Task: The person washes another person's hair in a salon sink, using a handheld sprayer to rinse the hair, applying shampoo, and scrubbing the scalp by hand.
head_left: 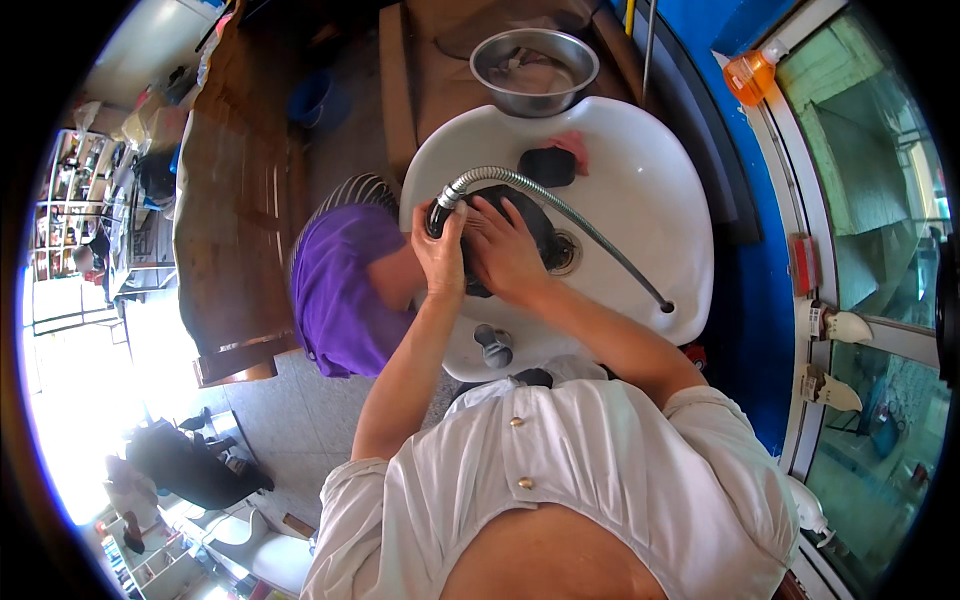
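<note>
A black shower head (434, 220) is in the grip of my left hand (438, 255), beside the head of a person in purple (350, 280). From it, a ribbed metal hose (600, 235) arcs across to a hole at the basin's right side. My right hand (510, 255) lies with its fingers spread on the person's wet dark hair (537, 228). The head is over a white wash basin (655, 165), and the hair hangs beside the drain (568, 256). Whether water is running cannot be made out.
A steel bowl (535, 100) stands beyond the basin. A black pad (547, 168) and pink cloth (573, 148) lie inside its far end. The grey tap lever (493, 346) is on the near rim. An orange bottle (750, 78) sits by the window at right.
</note>
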The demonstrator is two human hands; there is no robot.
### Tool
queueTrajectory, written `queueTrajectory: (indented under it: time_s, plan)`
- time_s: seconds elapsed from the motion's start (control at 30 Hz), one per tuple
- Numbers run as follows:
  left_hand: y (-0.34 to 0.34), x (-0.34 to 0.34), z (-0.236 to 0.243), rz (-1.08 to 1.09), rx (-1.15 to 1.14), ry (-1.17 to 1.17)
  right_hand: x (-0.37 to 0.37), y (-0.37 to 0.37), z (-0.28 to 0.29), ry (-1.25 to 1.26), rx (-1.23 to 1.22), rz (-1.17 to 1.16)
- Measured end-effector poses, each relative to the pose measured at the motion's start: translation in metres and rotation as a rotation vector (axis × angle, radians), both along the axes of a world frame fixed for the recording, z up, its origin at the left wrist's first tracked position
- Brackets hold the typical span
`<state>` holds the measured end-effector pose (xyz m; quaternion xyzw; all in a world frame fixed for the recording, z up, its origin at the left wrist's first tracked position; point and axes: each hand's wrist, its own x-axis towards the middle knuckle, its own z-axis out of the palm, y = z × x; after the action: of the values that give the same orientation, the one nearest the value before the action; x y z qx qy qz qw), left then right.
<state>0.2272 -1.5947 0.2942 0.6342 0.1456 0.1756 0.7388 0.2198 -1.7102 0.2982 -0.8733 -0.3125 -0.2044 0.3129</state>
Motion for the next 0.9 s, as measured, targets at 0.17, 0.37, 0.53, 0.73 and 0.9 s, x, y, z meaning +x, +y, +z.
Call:
queueTrajectory:
  time_s: [0.17,0.37,0.53,0.73,0.9]
  plan:
    - [-0.008,-0.011,0.01,-0.08,0.039,0.009,0.096,-0.023,-0.033,0.521,0.06,0.248]
    - [-0.006,-0.022,0.0,-0.322,0.613,-0.071,0.069,-0.039,-0.11,1.639,1.472,0.088]
    - [-0.009,-0.024,-0.012,-0.374,0.827,-0.152,0.02,-0.018,-0.149,1.317,1.658,0.511]
    - [-0.003,-0.037,-0.007,-0.435,0.972,-0.224,-0.025,0.005,-0.066,1.23,2.013,0.317]
    - [0.0,-0.03,-0.009,-0.424,0.979,-0.259,-0.054,-0.012,-0.015,1.454,1.878,-0.108]
